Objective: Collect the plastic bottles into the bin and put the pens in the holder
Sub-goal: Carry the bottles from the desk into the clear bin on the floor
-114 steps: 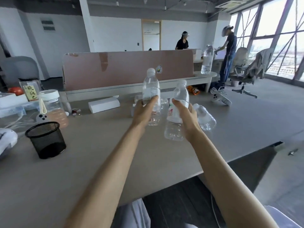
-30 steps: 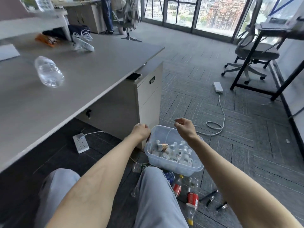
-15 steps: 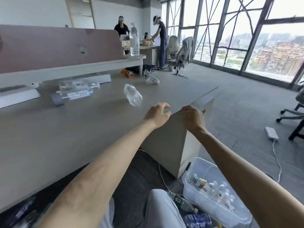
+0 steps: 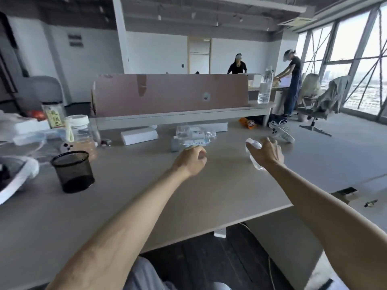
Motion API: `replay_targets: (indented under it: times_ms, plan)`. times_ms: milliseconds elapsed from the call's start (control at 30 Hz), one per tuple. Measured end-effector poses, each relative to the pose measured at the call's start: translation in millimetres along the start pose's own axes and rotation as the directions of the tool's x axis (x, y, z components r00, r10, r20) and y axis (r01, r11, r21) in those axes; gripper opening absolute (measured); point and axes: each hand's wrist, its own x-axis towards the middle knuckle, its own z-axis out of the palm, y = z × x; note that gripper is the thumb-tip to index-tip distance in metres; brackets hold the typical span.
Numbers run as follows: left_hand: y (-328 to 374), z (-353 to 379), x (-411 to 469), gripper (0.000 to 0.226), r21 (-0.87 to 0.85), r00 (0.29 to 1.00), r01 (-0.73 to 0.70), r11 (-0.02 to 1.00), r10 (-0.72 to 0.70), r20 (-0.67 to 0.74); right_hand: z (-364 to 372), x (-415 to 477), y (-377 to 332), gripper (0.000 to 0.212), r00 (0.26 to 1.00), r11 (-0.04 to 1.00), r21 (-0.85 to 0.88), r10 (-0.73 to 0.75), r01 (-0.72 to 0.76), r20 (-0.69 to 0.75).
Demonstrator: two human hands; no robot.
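Observation:
Two clear plastic bottles (image 4: pixel 194 136) lie side by side on the grey desk (image 4: pixel 129 201), in front of the divider shelf. My left hand (image 4: pixel 191 161) hovers just in front of them, its fingers loosely curled and holding nothing. Another clear bottle (image 4: pixel 258 165) lies further right; my right hand (image 4: pixel 267 153) is on top of it, thumb and fingers curving round it. An empty black mesh pen holder (image 4: pixel 72 171) stands at the left. Neither the bin nor any pen is in view.
A tall bottle (image 4: pixel 265 88) stands on the divider shelf. A lidded jar (image 4: pixel 80 132), a white box (image 4: pixel 139 137) and clutter sit at the back left. A small white fan (image 4: pixel 280 132) lies at the right. Two people work at a far desk.
My view has swung back from the floor bin to the desk. Both hands have reached out over the desk, the right one closing on the lying bottle, the left nearing the pair of bottles.

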Motion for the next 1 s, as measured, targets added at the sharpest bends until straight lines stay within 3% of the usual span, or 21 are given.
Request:
replay_targets:
  times_ms: [133,200,367,500,600,767,1000]
  plan:
    - [-39,-28,0,0.032,0.037,0.998,0.041,0.998,-0.040,-0.042,21,33,0,0.085,0.981,0.984,-0.128,0.144,-0.127,0.132]
    - [-57,-38,0,0.031,0.042,0.996,0.070,0.997,-0.067,-0.063,30,44,4,0.086,0.961,0.971,-0.203,0.169,-0.124,0.220]
    - [-86,-39,9,0.030,0.041,0.987,0.141,0.989,-0.138,-0.078,55,42,-29,0.082,0.954,0.982,-0.183,0.020,0.037,0.300]
    - [-95,-24,27,0.033,0.070,0.992,0.127,0.989,-0.126,-0.008,72,23,-67,0.083,0.949,0.970,-0.023,-0.230,0.240,0.216]
    - [-95,-18,53,0.035,0.118,0.997,0.074,0.990,-0.076,0.016,72,10,-79,0.088,0.941,0.953,0.058,-0.303,0.297,0.152]
    - [-92,-10,107,0.045,0.214,0.997,-0.009,0.977,-0.007,0.073,58,2,-73,0.095,0.957,0.950,0.141,-0.286,0.277,0.046]
    - [-105,14,170,0.079,0.260,0.968,0.167,0.951,-0.208,0.140,46,3,-45,0.099,0.981,0.970,0.143,-0.195,0.196,-0.022]
